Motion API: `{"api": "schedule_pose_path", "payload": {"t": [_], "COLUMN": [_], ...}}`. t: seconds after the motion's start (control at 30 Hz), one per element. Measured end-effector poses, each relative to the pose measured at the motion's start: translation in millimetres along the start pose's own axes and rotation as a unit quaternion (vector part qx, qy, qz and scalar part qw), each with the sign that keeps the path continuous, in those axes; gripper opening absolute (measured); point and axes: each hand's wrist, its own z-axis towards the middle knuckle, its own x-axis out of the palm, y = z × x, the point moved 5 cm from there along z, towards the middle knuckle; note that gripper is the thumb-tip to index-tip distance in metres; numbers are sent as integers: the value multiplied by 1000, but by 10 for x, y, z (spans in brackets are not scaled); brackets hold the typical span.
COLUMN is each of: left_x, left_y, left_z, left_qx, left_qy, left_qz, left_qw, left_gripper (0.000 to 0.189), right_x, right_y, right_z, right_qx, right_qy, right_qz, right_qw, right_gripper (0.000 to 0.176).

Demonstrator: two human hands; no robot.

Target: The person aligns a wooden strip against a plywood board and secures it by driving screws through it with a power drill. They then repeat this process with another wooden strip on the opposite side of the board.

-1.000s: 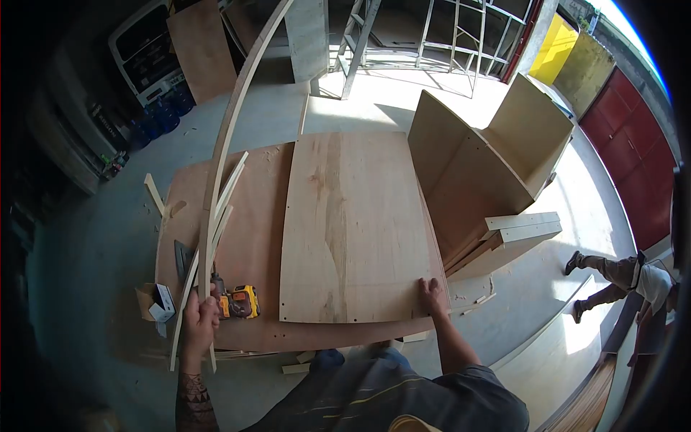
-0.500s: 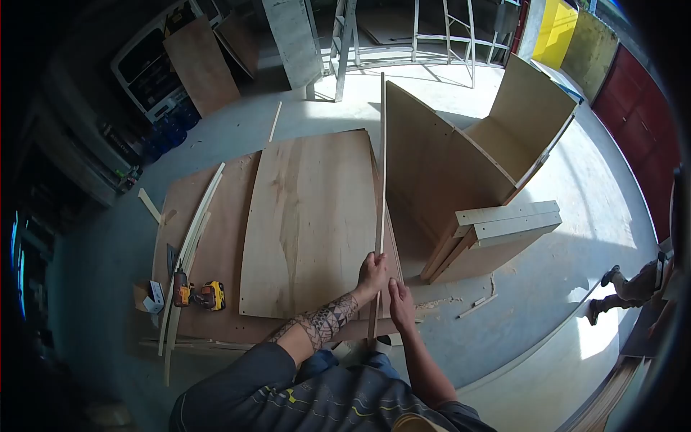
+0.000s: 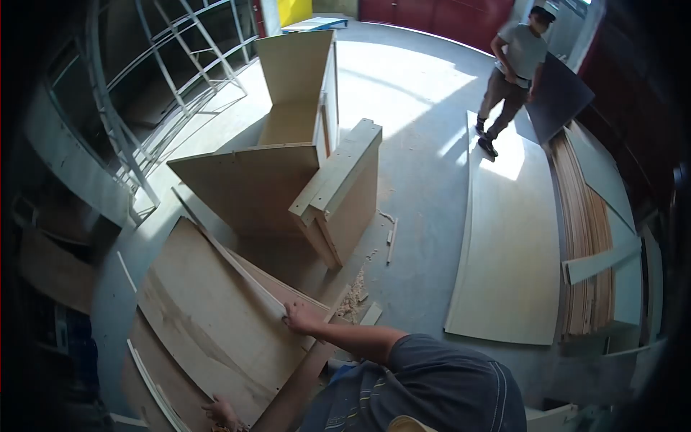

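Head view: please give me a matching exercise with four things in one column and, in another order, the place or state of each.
1 right hand
2 co-worker
3 plywood stack
4 sawdust pile

a stands by a dark panel
b on the floor near the open cabinet
c closed on the end of a thin wooden strip
d at the right, beside the pale sheet

Pairs: 1-c, 2-a, 3-d, 4-b
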Motion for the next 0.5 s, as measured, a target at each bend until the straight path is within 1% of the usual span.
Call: {"api": "schedule_pose_path", "payload": {"t": [0.03, 0.07, 0.1, 0.13, 0.2, 0.27, 0.3, 0.33, 0.4, 0.47, 0.5], "left_x": [-117, -74, -11, 48, 155, 285, 336, 417, 605, 716, 632], "left_y": [110, -190, -355, -392, -264, -173, -117, -116, -39, 444, 450], "left_z": [-4, 117, 188, 230, 285, 313, 332, 327, 228, 73, 51], "left_qx": [-19, 18, 49, 67, 79, 88, 95, 100, 97, 63, 55], "left_qy": [-84, -77, -46, -16, 37, 87, 112, 138, 185, 217, 170], "left_qz": [-68, -70, -90, -108, -144, -186, -203, -225, -272, -315, -223], "left_qw": [994, 994, 994, 992, 986, 975, 968, 959, 939, 922, 958], "left_gripper": [83, 83, 82, 82, 81, 80, 80, 80, 79, 79, 77], "right_x": [22, 35, -4, 0, 108, 232, 209, 199, 78, 101, 13], "right_y": [39, 103, 122, 174, 280, 152, 194, 246, 338, 434, 563], "right_z": [19, -4, -28, -38, -46, 58, 66, 48, -37, -24, -93], "right_qx": [27, 42, 57, 67, 66, 85, 97, 93, 52, 53, 46], "right_qy": [3, 16, 1, 3, 16, 6, -11, -9, -7, -33, -48], "right_qz": [27, 53, 57, 61, 60, 81, 65, 60, 51, 69, 67], "right_qw": [999, 998, 997, 996, 996, 993, 993, 994, 997, 996, 996], "right_gripper": [45, 46, 46, 46, 47, 46, 47, 47, 49, 49, 48]}}
